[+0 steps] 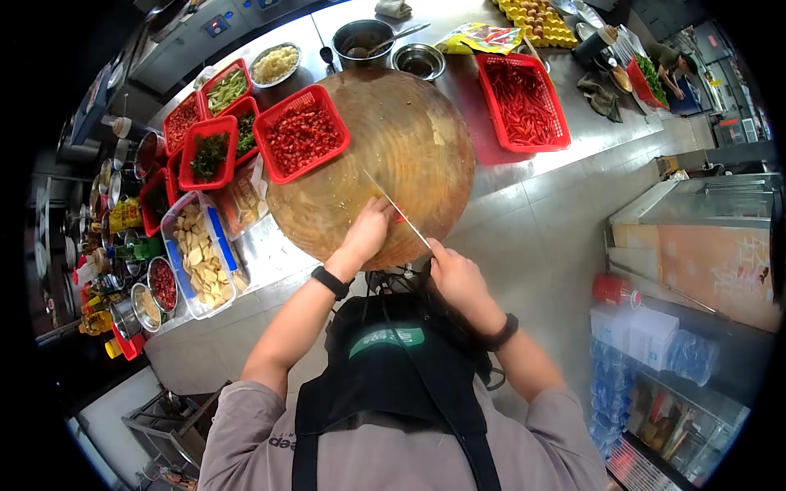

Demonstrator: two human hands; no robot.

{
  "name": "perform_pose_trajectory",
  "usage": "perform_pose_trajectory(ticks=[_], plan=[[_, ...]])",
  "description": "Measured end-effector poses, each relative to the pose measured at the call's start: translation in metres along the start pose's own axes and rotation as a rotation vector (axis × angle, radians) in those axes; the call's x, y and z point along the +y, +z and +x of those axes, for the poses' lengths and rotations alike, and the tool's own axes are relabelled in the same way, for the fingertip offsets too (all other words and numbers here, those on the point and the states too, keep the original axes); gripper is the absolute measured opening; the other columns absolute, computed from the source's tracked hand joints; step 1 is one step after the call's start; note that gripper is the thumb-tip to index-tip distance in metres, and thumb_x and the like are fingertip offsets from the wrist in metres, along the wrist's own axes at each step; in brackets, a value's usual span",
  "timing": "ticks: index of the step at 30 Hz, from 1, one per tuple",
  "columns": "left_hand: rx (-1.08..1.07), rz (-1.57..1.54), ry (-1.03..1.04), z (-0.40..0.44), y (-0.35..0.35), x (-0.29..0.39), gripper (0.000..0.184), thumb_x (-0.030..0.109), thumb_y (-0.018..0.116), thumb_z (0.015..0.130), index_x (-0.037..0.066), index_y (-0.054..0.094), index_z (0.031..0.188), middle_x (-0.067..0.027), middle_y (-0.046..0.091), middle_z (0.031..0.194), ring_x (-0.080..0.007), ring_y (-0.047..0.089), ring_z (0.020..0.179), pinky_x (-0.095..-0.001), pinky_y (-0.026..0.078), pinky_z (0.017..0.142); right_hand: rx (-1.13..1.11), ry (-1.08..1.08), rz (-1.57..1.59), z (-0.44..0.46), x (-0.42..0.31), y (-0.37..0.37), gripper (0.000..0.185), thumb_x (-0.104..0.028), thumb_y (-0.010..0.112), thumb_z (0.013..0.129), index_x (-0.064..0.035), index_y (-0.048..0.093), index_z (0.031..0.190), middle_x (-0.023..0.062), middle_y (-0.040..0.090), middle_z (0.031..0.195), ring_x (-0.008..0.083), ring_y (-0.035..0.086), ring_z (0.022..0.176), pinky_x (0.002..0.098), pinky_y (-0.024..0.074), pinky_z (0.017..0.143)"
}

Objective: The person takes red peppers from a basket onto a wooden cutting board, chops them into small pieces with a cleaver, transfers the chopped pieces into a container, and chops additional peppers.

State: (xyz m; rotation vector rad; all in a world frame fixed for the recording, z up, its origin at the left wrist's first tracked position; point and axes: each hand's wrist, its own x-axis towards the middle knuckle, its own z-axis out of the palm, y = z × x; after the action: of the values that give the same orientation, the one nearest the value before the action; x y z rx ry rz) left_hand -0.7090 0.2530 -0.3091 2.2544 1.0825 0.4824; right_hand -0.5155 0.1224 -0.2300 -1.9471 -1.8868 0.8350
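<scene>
Two bare hands are at work below my head camera, over a round wooden chopping block (413, 114) on the steel counter (278, 255). I see the right hand (458, 274) closed around the handle end of a knife (412, 227), near the block's near edge. Its blade slants away and to the left across the wood. A small red chilli piece (400, 218) lies on the block, just beside the blade. The left hand (370, 219) is on the blade's other side, fingers bent down toward the wood; I cannot tell whether they grip anything. Each wrist wears a dark band.

At the block's left, I have a red basket (315, 165) of chopped red chillies, overlapping the block's edge. Nearer the person on that side, a clear tub with blue clips (222, 240) holds pale slices. Well to the right, another red basket (540, 149) holds whole red chillies. Beyond the block I make out a metal bowl (350, 31) with a spoon in it.
</scene>
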Motion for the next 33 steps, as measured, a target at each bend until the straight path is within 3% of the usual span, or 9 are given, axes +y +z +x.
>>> perform_pose_trajectory(ticks=[6, 9, 12, 16, 24, 30, 33], plan=[[0.014, 0.001, 0.040, -0.003, -0.001, 0.000, 0.023, 0.002, 0.063, 0.085, 0.001, 0.070, 0.107, -0.0157, 0.065, 0.115, -0.0364, 0.057, 0.109, -0.0419, 0.049, 0.096, -0.046, 0.018, -0.056, 0.019, -0.002, 0.010, 0.035, -0.016, 0.054, 0.093, -0.0090, 0.052, 0.128, 0.0218, 0.067, 0.087, 0.0453, 0.067, 0.075, 0.0577, 0.0527, 0.066], [0.003, -0.008, 0.076, -0.004, -0.004, -0.002, 0.025, 0.002, 0.063, 0.086, 0.001, 0.068, 0.110, -0.0164, 0.064, 0.116, -0.0370, 0.057, 0.109, -0.0428, 0.049, 0.096, -0.067, 0.023, -0.081, 0.034, -0.003, 0.019, 0.021, -0.015, 0.053, 0.092, -0.0047, 0.051, 0.110, 0.0229, 0.068, 0.078, 0.0462, 0.067, 0.076, 0.0586, 0.0526, 0.068], [-0.096, 0.024, 0.013, 0.000, -0.004, -0.004, 0.027, 0.003, 0.062, 0.087, 0.002, 0.068, 0.112, -0.0167, 0.064, 0.117, -0.0371, 0.057, 0.110, -0.0429, 0.049, 0.097, -0.095, 0.023, -0.049, 0.037, 0.003, 0.009, 0.023, -0.015, 0.053, 0.092, -0.0039, 0.051, 0.111, 0.0231, 0.068, 0.079, 0.0462, 0.067, 0.076, 0.0583, 0.0530, 0.068], [0.007, -0.028, 0.048, -0.005, 0.000, -0.005, 0.027, 0.004, 0.062, 0.087, 0.002, 0.069, 0.113, -0.0164, 0.064, 0.117, -0.0364, 0.057, 0.111, -0.0415, 0.048, 0.098, -0.125, 0.047, -0.078, 0.018, -0.008, -0.003, 0.022, -0.015, 0.053, 0.092, -0.0032, 0.052, 0.110, 0.0234, 0.068, 0.079, 0.0462, 0.067, 0.077, 0.0582, 0.0531, 0.069], [0.062, 0.003, 0.101, -0.008, 0.000, -0.003, 0.024, 0.006, 0.061, 0.087, 0.001, 0.067, 0.110, -0.0151, 0.062, 0.116, -0.0337, 0.056, 0.109, -0.0400, 0.049, 0.095, -0.098, 0.032, -0.081, 0.039, -0.008, 0.019, 0.035, -0.015, 0.054, 0.091, -0.0029, 0.057, 0.123, 0.0248, 0.069, 0.081, 0.0460, 0.068, 0.076, 0.0565, 0.0544, 0.068], [-0.079, 0.016, 0.068, -0.007, -0.005, -0.008, 0.029, 0.004, 0.062, 0.085, 0.002, 0.067, 0.114, -0.0137, 0.062, 0.112, -0.0333, 0.057, 0.108, -0.0400, 0.050, 0.094, -0.126, 0.020, -0.057, 0.041, -0.005, -0.003, 0.029, -0.013, 0.055, 0.089, -0.0006, 0.056, 0.116, 0.0259, 0.068, 0.078, 0.0461, 0.068, 0.075, 0.0571, 0.0542, 0.067], [-0.013, -0.004, 0.091, -0.008, -0.008, -0.004, 0.030, 0.004, 0.061, 0.087, 0.003, 0.067, 0.117, -0.0134, 0.062, 0.116, -0.0330, 0.057, 0.109, -0.0398, 0.049, 0.095, -0.154, 0.022, -0.064, 0.021, -0.009, -0.012, 0.024, -0.013, 0.055, 0.089, -0.0010, 0.054, 0.110, 0.0256, 0.068, 0.077, 0.0465, 0.067, 0.075, 0.0576, 0.0538, 0.067]])
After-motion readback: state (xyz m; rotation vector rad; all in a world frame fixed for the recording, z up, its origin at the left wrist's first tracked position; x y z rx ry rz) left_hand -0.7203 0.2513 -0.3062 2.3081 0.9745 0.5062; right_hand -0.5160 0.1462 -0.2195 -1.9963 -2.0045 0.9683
